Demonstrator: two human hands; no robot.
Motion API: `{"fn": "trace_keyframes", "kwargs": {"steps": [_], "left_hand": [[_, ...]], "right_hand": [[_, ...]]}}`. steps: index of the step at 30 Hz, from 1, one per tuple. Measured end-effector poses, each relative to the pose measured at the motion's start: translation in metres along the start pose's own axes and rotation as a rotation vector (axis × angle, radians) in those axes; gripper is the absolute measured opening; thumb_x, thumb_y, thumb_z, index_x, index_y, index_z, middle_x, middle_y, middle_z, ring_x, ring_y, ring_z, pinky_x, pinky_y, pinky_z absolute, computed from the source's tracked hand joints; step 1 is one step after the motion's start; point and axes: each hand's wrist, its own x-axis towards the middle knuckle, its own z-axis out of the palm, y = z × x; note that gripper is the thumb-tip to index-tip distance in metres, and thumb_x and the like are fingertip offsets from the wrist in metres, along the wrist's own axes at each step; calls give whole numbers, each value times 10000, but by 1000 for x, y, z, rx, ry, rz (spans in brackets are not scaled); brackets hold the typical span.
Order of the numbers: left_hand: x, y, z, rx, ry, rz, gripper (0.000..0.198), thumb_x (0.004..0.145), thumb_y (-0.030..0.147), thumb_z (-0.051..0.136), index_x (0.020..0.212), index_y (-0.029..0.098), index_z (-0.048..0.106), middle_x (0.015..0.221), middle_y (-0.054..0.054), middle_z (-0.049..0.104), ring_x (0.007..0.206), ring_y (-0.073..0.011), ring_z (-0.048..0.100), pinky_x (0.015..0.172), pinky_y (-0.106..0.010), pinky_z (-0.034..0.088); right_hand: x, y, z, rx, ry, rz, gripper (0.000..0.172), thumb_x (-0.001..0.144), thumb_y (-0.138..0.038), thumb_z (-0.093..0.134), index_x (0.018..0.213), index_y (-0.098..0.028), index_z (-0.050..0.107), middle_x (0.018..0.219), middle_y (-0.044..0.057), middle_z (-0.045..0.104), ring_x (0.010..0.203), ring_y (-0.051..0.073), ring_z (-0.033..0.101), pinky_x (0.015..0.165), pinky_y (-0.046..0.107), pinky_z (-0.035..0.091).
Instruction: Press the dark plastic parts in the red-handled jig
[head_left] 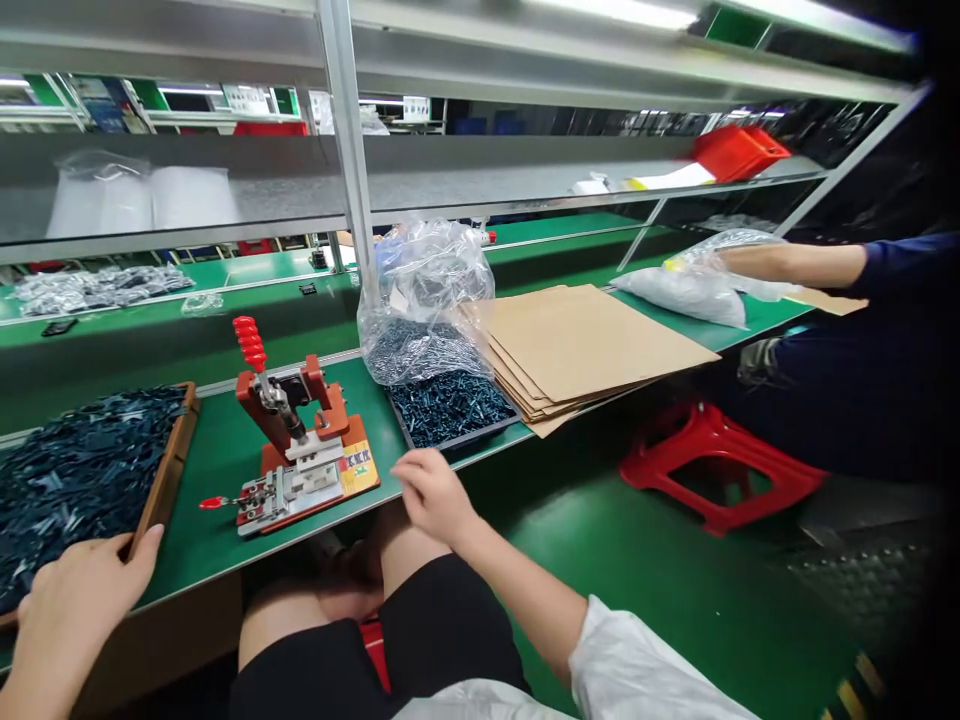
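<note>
At the lower left, my left hand (86, 590) is at the near rim of a wooden tray (169, 470), thumb against the rim and fingers bent over the inside. Dark blue-black plastic parts (82, 470) fill this tray. My right hand (433, 495) is in front of the table edge with fingers curled in; whether something small is in them is hidden. Between my hands stands a toggle press fixture (300, 440) with a red ridged handle (249, 343), raised upright. Beyond my right hand, a dark shallow tray (469, 435) holds many small dark pieces (446, 405).
A clear plastic bag (431, 280) partly covers the dark tray. Cardboard sheets (592, 340) are stacked to its right. Farther right, a co-worker's arm (795, 265) reaches to a filled plastic bag (686, 295). A red stool (720, 465) stands on the floor. A metal post (346, 150) supports the shelves.
</note>
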Motion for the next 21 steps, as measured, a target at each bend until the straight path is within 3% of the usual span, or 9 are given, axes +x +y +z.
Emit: {"fn": "trace_keyframes", "kwargs": {"steps": [2,6,9,14,17,21], "left_hand": [[5,-5,0,87,-12,65,362,696,598,612,627,243,586,723,-97,626,1003,-384,600,931,-544,495],[6,-14,2,48,38,117,292,703,548,600,676,261,646,770,-98,634,1021,-371,586,953,-543,497],[0,-16,4,-74,138,140,221,707,498,634,731,284,679,817,-67,653,1042,-338,572,966,-510,496],[-10,-9,-1,-160,262,222,163,737,354,586,841,259,668,825,-40,635,974,-294,597,988,-488,493],[-15,-1,-8,-207,301,152,299,730,323,600,1014,239,650,824,-17,627,825,-244,610,941,-456,524],[-25,14,-11,-390,333,31,240,755,328,606,953,202,658,756,-13,642,753,-212,610,858,-407,545]], "right_hand": [[25,17,-18,-109,3,53,292,950,-129,512,1147,-213,710,1098,109,658,1065,238,577,966,404,520],[69,45,-38,-364,-293,23,264,943,-121,551,1113,-190,741,1051,96,639,1004,232,530,962,363,474],[82,56,-39,-483,-440,-21,267,936,-110,546,1064,-195,765,1004,94,616,974,235,516,920,341,461],[83,58,-35,-543,-481,-39,295,966,-112,497,1073,-200,756,1030,103,614,1002,240,531,878,321,455],[83,55,-36,-581,-501,-56,291,960,-108,486,1065,-190,744,1018,109,616,989,249,542,850,328,458],[84,53,-43,-613,-508,-96,221,952,-160,513,1019,-152,724,1025,138,610,991,274,534,861,361,457]]}}
